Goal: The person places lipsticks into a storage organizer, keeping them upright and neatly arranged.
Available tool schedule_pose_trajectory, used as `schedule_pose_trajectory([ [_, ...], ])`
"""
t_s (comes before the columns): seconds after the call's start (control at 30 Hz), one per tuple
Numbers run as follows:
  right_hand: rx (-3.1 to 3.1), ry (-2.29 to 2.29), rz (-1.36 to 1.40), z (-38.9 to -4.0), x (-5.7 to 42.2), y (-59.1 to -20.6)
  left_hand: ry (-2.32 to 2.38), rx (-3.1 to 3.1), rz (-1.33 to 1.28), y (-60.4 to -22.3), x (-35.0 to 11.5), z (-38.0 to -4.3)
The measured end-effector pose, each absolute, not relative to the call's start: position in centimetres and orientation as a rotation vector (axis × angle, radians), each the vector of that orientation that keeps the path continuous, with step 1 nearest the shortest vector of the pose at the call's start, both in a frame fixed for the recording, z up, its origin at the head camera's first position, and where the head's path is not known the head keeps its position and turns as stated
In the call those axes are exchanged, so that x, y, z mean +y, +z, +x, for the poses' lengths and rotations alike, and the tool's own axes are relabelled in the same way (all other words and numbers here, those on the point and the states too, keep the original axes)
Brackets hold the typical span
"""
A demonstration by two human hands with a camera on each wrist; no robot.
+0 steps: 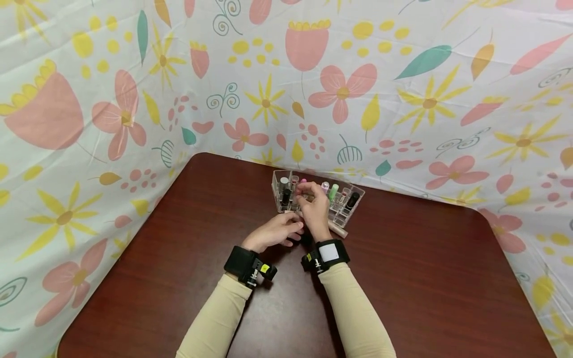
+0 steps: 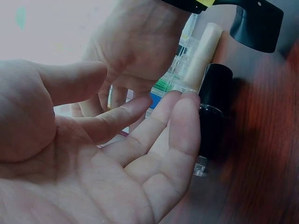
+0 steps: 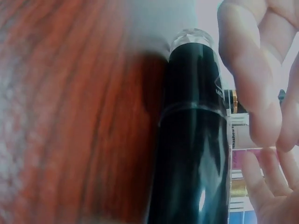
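My right hand is over the middle of a clear tiered organizer, thumb and fingertips bent together among the lipstick tubes. Whether they pinch one of them is hidden. Just in front of the organizer, my left hand hovers with its palm turned inward and its fingers loosely bent, holding nothing visible. On the table by the left fingers lies a glossy black tube with a clear faceted end. A cream tube lies along the organizer's front edge, partly behind my right wrist.
Several cosmetic tubes stand in the organizer, among them a green tube, a black tube at the right and a white-capped tube at the left. Behind the dark wooden table hangs a floral cloth.
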State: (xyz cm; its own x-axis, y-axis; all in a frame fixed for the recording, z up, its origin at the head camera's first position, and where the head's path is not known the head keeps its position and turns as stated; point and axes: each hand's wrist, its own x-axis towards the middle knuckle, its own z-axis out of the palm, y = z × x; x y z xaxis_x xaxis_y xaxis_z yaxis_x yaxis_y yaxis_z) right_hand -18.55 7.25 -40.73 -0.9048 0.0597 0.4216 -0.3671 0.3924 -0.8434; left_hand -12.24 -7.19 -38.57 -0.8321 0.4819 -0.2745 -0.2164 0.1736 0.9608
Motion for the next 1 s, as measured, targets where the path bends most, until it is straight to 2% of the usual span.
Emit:
schedule_pose_trajectory([
  [0.33, -2.241, 1.545, 0.207, -16.8, 9.0, -38.4, 1.715, 1.954, 0.298, -38.2, -7.3, -12.1],
  [0.6, -2.160, 1.616, 0.144, -12.3, 13.5, -34.3, 1.657, 2.569, 0.508, -33.6, -7.7, -10.1],
  [0.8, -2.431, 1.336, 0.124, -8.9, 16.4, -31.3, 1.387, 2.973, 0.702, -31.0, -6.0, -8.1],
  [1.0, -2.638, 1.128, 0.214, -7.0, 17.7, -29.9, 1.167, 3.121, 0.742, -31.1, -4.6, -7.6],
])
